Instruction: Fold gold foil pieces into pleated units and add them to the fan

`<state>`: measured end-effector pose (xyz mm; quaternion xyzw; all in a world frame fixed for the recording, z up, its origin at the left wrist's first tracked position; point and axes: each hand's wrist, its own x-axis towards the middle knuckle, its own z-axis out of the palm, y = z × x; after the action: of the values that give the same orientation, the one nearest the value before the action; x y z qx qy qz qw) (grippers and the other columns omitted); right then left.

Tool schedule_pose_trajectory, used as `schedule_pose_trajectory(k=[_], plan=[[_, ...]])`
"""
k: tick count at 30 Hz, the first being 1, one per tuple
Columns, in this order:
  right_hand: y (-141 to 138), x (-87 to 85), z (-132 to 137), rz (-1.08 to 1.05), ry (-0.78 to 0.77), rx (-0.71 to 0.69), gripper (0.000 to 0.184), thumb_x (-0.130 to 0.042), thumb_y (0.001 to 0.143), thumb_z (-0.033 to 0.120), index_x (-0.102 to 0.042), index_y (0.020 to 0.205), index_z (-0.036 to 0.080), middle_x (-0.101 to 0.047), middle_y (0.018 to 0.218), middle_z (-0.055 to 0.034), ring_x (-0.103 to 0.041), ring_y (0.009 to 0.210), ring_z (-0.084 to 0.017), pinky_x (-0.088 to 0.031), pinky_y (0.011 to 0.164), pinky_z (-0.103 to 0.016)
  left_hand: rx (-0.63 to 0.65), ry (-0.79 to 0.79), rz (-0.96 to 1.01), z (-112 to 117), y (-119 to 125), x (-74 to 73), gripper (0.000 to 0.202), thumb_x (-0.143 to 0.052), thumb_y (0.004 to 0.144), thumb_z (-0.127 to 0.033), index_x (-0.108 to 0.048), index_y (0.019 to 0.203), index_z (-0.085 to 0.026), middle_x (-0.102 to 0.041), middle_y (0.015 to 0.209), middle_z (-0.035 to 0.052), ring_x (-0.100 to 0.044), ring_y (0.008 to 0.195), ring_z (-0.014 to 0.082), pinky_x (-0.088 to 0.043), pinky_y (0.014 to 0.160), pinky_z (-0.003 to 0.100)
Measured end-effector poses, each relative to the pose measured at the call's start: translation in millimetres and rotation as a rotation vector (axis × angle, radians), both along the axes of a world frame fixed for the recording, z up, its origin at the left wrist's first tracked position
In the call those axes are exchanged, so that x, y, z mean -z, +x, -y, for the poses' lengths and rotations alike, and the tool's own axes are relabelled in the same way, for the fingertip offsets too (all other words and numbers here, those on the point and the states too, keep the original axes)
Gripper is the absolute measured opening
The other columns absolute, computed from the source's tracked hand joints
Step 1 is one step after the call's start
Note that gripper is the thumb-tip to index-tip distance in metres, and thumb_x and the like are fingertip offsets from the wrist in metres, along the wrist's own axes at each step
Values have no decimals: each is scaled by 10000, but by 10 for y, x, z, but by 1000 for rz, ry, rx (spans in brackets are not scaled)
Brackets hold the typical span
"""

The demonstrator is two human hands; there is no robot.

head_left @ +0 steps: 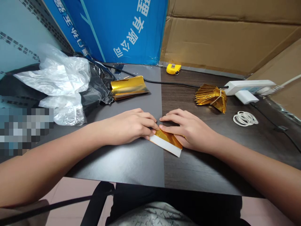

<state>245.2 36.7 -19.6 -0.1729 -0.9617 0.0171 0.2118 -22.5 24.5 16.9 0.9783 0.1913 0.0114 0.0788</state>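
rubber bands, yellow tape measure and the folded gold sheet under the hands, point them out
rubber bands point(245, 118), head view, middle of the white pile
yellow tape measure point(173, 68), head view, its top face
folded gold sheet point(168, 139), head view, gold strip above its white edge

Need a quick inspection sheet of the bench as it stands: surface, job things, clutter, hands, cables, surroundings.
Surface: dark table, grey half on the left, wood-grain half on the right.
Job's things: gold foil sheet with a white underside, partly folded, pressed flat; stack of gold foil sheets behind; tied pleated gold bundle at right.
Clutter: clear and black plastic bags at left; yellow tape measure; white rubber bands.
Hands: left hand and right hand both press on the foil sheet, fingertips meeting.
Cables: black cable across the back; white power strip with a plug in it.
Surroundings: blue printed board and cardboard behind.
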Motion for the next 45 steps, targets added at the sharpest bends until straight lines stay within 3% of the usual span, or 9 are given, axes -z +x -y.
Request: schedule_pose_trajectory(k=[5, 10, 16, 22, 25, 28, 33, 41, 45], plan=[[50, -25, -15, 112, 31, 60, 368, -560, 927, 116, -756, 1202, 262, -672, 1234, -131, -564, 1173, -350, -527, 842, -486, -30, -90, -13, -59, -56, -50, 277, -480, 995, -220, -744, 1062, -270, -679, 1275, 4, -545, 1261, 178, -406, 1014, 328], [44, -52, -16, 73, 49, -7, 329, -492, 967, 122, -763, 1147, 171, -697, 1164, -134, -582, 1157, -322, -518, 865, -455, -55, -200, 11, -100, -83, -102, 280, -489, 986, -214, -762, 1023, -263, -684, 1202, 20, -568, 1167, 157, -444, 1016, 306], [-11, -28, -5, 109, -23, -129, 357, -502, 944, 68, -687, 1244, 122, -678, 1295, -82, -546, 1223, -313, -506, 946, -482, -89, -209, 23, -113, -96, -97, 289, -497, 982, -210, -779, 997, -275, -671, 1178, 34, -579, 1115, 145, -453, 985, 281], [-10, -26, 18, 82, -90, -109, 366, -478, 926, 47, -690, 1221, 93, -693, 1145, -135, -580, 1133, -298, -525, 911, -476, -84, -98, -33, -157, -187, -95, 306, -492, 989, -226, -765, 1083, -329, -670, 1161, 17, -592, 1063, 122, -438, 929, 258], [-14, -44, 41, 65, -98, -120, 325, -470, 945, 79, -710, 1164, 96, -694, 1049, -134, -594, 1096, -288, -524, 912, -480, -84, 79, -92, -164, -206, -55, 376, -464, 994, -206, -695, 1210, -408, -655, 1187, 3, -587, 1034, 128, -412, 889, 281], [-16, -62, 54, 65, -117, -167, 351, -480, 900, 56, -693, 1176, 95, -683, 1170, -140, -568, 1183, -294, -506, 975, -494, -102, 265, -146, -151, -177, 20, 475, -415, 997, -164, -580, 1341, -447, -637, 1223, 6, -573, 1065, 147, -384, 861, 297], [-16, -51, 50, 15, -216, -254, 424, -467, 868, 15, -646, 1240, 111, -639, 1346, -115, -489, 1349, -258, -457, 1112, -466, -81, 355, -99, -90, -71, 97, 371, -408, 1013, -232, -602, 1310, -338, -634, 1256, 26, -566, 1100, 168, -368, 800, 298], [60, -90, 50, 24, -243, -242, 377, -488, 856, 12, -679, 1169, 102, -657, 1195, -136, -568, 1164, -251, -517, 1006, -415, 106, -9, 78, 130, 51, -47, 281, -514, 986, -408, -727, 1038, -232, -696, 1056, 37, -615, 961, 132, -427, 835, 302], [139, -162, 49, 76, -228, -269, 294, -533, 898, 78, -702, 1134, 124, -668, 1166, -124, -573, 1017, -241, -511, 880, -407, 109, -80, 42, 273, 134, -111, 416, -629, 888, -554, -717, 1108, -212, -691, 1034, 64, -625, 959, 180, -482, 823, 328]])
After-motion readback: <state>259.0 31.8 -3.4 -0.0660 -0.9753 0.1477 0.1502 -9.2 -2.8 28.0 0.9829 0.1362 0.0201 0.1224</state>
